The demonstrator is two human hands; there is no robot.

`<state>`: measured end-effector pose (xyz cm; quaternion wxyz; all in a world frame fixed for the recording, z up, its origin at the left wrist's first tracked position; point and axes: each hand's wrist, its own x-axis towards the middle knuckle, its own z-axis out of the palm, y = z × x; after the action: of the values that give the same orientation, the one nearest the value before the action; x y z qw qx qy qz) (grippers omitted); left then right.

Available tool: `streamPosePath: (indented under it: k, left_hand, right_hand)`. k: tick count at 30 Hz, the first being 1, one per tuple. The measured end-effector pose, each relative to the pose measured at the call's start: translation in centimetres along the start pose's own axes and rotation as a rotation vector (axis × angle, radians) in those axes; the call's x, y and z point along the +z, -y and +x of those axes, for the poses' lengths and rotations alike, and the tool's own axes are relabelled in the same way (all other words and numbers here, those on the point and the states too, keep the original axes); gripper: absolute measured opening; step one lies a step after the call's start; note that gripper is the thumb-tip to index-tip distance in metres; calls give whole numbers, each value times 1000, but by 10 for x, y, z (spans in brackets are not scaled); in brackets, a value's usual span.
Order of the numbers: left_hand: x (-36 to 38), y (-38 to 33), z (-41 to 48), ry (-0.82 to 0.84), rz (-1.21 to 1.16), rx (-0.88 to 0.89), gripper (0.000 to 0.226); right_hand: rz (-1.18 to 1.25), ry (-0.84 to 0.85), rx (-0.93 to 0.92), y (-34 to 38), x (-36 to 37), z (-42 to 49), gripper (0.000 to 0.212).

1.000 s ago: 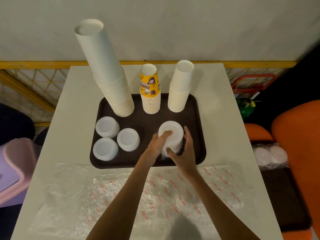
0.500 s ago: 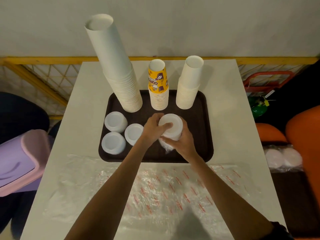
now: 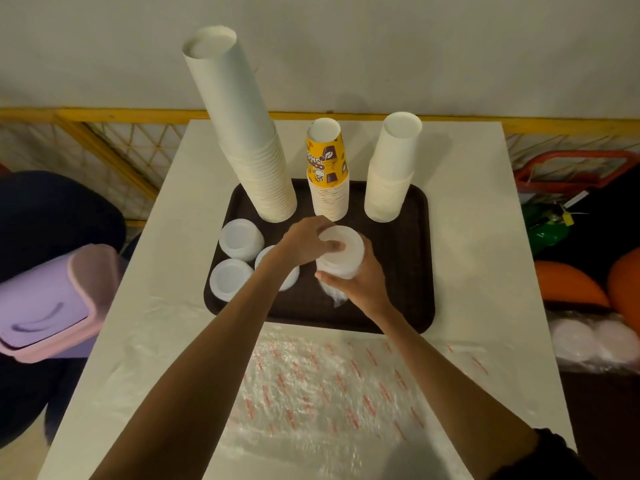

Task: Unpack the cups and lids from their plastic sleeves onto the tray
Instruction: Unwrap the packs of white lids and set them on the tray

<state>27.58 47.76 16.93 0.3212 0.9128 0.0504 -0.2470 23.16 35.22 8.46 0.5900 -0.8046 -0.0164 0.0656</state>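
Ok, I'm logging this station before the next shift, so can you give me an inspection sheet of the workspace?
Surface: white table with a brown tray on it.
Job's things: on the tray stand a tall white cup stack, a yellow printed cup stack and a shorter white cup stack; three lid stacks sit at its left; a fourth lid stack has its plastic sleeve bunched at the bottom.
Clutter: empty sleeves lie flat on the table's near part.
Hands: left hand grips the fourth lid stack's top; right hand grips its lower part.
Cables: nothing seen.
Surroundings: purple bin at left, yellow railing behind, orange seats and wrapped lids at right.
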Motion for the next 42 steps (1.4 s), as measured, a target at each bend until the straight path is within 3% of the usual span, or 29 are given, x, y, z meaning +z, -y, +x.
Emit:
streamPosePath:
  k: [10,21,24,28,32,38,42]
  left_hand:
    - [-5,-12,3,-78,191,-13,57]
    - [-2,-19,-9,-119,149,-14,55]
    - [-8,-14,-12,-89,-8,-36,40]
    - [-31,5,-25,-68,-601,-173,25]
    - [-54,55,-35,-231,-879,-267,30]
    - [-68,119,-32,-624,-971,-481,34]
    - [-60,143,-22,-697,-886,-531,37]
  right_hand:
    - [-105,134,39,5,-13,11,88]
    - [-160,97,37,7,-11,6,88]
    - [-126,103,59,8,-10,7,86]
    - [-75,157,69,6,-14,9,86]
    - [-84,132,53,5,-13,10,85]
    - [-86,96,54,3,-8,12,84]
    - [-93,77,60,3,-5,14,85]
